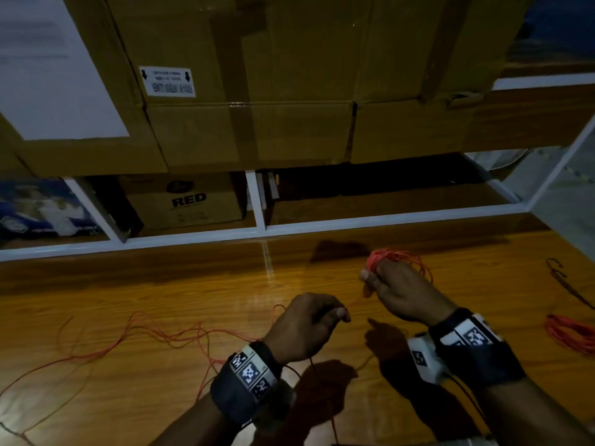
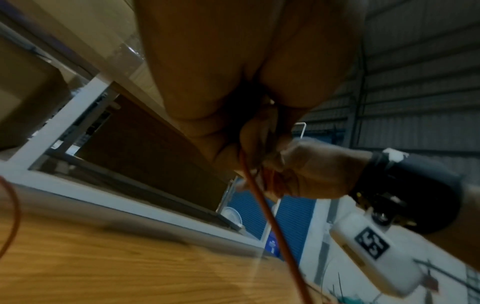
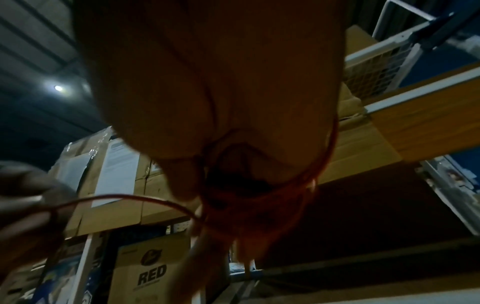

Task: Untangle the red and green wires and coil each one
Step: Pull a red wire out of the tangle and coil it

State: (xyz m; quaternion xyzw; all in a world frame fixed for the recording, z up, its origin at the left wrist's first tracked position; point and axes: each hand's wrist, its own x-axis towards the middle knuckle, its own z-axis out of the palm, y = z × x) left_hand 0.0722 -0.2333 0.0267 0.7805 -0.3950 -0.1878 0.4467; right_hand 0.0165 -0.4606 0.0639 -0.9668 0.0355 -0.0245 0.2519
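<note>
My right hand point(image 1: 386, 281) grips a bundle of red wire loops point(image 1: 397, 257) above the wooden table point(image 1: 161, 284); in the right wrist view the red coil point(image 3: 298, 185) wraps around its fingers. My left hand point(image 1: 318, 317) pinches the red wire strand point(image 1: 354, 302) that runs to the right hand. The loose remainder of the red wire point(image 1: 145, 333) sprawls over the table to the left, tangled with a thin dark wire point(image 1: 80, 381) whose colour is hard to tell. In the left wrist view the red strand point(image 2: 262, 203) hangs down from the left fingers.
A second red coil point(image 1: 570, 333) lies at the table's right edge. Behind the table stands a white shelf frame point(image 1: 257, 201) with large cardboard boxes point(image 1: 241, 91) and a small box marked RED point(image 1: 186, 201). The scene is dim.
</note>
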